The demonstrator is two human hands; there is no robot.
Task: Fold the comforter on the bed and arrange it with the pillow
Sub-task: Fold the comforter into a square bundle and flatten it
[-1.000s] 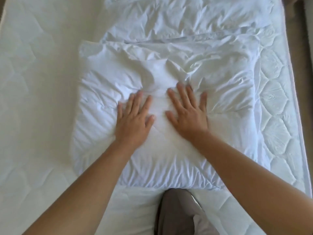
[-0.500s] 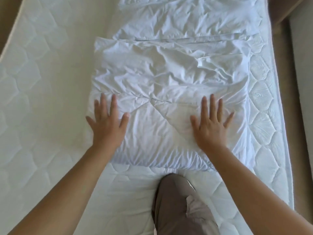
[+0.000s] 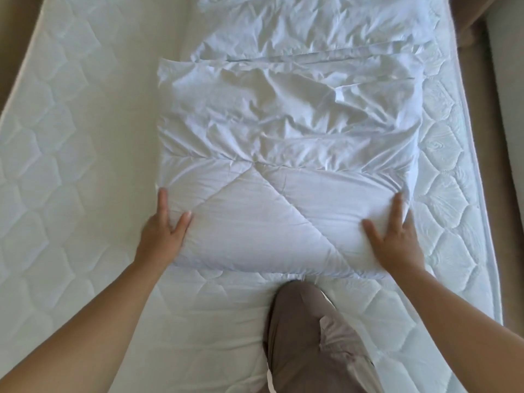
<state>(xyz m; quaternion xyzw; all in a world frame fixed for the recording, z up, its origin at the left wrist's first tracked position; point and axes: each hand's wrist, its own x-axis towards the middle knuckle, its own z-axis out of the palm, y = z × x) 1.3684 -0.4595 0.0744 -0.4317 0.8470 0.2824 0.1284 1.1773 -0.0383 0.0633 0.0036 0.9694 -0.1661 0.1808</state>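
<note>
The white quilted comforter (image 3: 283, 131) lies folded into a thick rectangle in the middle of the bare mattress (image 3: 71, 171). Its far half is wrinkled and its near half is smooth. My left hand (image 3: 161, 236) clasps its near left edge, thumb on top and the other fingers at the side or tucked under. At the near right edge my right hand (image 3: 397, 236) holds on the same way, with most fingers hidden past the edge. The white pillow (image 3: 312, 24) lies just beyond the comforter, touching its far edge, and the frame's top cuts it off.
My knee in grey-brown trousers (image 3: 309, 336) rests on the mattress just in front of the comforter. The mattress's right edge (image 3: 479, 222) runs close beside the comforter, with beige furniture (image 3: 507, 137) beyond it. Wide bare mattress stretches to the left.
Both hands slid apart from the comforter's middle out to its left and right edges, smoothing the near half, and now clasp the sides. The view shifted so the comforter sits further right.
</note>
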